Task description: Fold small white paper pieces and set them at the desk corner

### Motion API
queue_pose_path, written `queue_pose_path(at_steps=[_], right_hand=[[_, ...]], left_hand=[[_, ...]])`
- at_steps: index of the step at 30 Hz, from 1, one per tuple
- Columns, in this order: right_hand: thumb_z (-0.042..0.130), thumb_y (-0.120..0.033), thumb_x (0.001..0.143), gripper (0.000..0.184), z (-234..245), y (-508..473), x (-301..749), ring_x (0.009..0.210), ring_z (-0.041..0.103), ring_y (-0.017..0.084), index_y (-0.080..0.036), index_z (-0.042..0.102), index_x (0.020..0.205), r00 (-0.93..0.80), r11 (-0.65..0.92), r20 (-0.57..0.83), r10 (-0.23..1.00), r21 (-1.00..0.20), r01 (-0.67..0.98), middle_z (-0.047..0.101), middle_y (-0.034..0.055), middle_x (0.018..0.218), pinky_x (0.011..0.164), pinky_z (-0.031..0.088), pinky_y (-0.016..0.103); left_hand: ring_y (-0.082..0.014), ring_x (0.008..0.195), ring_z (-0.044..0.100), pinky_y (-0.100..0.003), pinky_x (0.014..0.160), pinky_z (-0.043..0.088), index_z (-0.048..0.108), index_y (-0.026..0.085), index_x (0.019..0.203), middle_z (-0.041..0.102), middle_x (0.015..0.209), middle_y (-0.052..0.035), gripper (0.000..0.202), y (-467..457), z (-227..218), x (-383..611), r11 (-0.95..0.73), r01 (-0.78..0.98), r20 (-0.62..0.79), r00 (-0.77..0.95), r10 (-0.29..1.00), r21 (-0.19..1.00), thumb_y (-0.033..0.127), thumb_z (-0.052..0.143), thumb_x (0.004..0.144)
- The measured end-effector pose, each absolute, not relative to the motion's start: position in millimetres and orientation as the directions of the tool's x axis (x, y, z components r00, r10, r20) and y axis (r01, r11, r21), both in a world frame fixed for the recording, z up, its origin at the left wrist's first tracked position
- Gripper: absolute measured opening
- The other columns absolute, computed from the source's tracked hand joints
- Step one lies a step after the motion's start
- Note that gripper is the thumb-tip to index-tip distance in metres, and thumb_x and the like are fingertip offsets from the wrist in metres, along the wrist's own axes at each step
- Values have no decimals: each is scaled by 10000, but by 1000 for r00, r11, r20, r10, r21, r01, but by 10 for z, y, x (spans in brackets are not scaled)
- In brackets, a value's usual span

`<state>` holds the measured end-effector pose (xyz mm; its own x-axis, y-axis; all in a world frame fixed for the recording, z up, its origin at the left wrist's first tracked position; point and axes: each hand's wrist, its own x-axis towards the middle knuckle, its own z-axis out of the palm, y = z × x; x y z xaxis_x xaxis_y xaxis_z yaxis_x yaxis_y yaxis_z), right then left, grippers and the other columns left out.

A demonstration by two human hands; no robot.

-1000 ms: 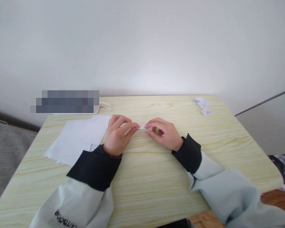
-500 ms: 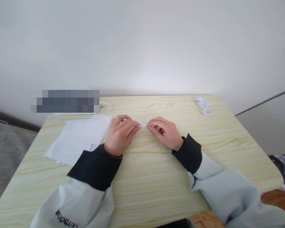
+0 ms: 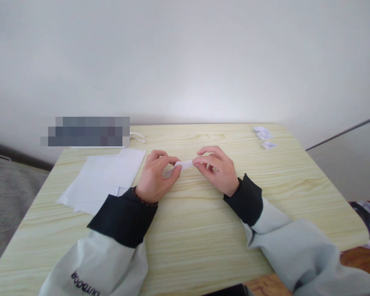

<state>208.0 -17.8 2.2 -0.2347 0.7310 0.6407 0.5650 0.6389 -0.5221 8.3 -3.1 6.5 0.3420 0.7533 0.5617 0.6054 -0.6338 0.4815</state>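
Between my two hands, just above the middle of the table, is a narrow strip of folded white paper [image 3: 187,164]. My left hand [image 3: 156,174] pinches its left part between thumb and fingers, and some of the paper shows behind the thumb. At the right end, the thumb and a fingertip of my right hand [image 3: 218,170] grip it, while the other fingers are raised and curved. Left of my left hand lies a loose stack of white paper sheets [image 3: 101,174], partly covered by my left sleeve.
Several small folded white paper pieces [image 3: 263,135] lie at the table's far right. A blurred-out object [image 3: 88,132] with a white loop [image 3: 138,136] sits at the far left. The wooden table [image 3: 197,238] meets a white wall [image 3: 203,61] at the back.
The paper strip now shows longer and bent between my hands. My left thumb has come down a little, and my right index finger has lifted away from the paper.
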Motion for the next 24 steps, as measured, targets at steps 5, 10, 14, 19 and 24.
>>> queue_pose_path(at_steps=[5,10,14,19,24], right_hand=[[556,-215,865,162,-31,-182,2077,623,538,67,-258,678,962,-288,653,634,718,-470,593,573,48,1048,586,510,228],[562,-237,863,169,-42,-183,2076,648,556,77,-255,677,987,-303,651,612,731,-490,581,574,54,1093,618,525,243],[574,-244,857,148,-26,-181,2073,653,560,78,-240,677,962,-309,645,594,743,-513,566,571,57,1084,624,522,246],[562,-218,863,115,-23,-170,2067,599,529,60,-202,672,893,-316,638,570,759,-551,538,559,58,1063,617,504,241],[554,-211,866,112,-14,-166,2063,618,531,71,-195,663,855,-314,618,549,775,-553,559,558,48,1012,610,496,239]], left_hand=[[-182,842,570,-336,801,478,637,175,819,611,808,-33,109,-31,65,80,-620,602,545,336,768,502,257,565,811],[-181,864,573,-339,816,477,643,185,836,624,830,-38,112,-37,82,91,-628,586,540,348,766,513,257,558,826],[-187,858,568,-346,801,467,650,186,832,639,807,-40,106,-35,86,96,-661,560,565,367,739,500,243,562,831],[-196,854,560,-355,783,443,662,201,834,664,762,-28,95,-30,87,98,-713,552,589,426,687,432,242,576,831],[-193,842,566,-347,762,424,666,208,831,677,732,-15,96,-18,72,98,-732,576,608,449,655,364,244,578,839]])
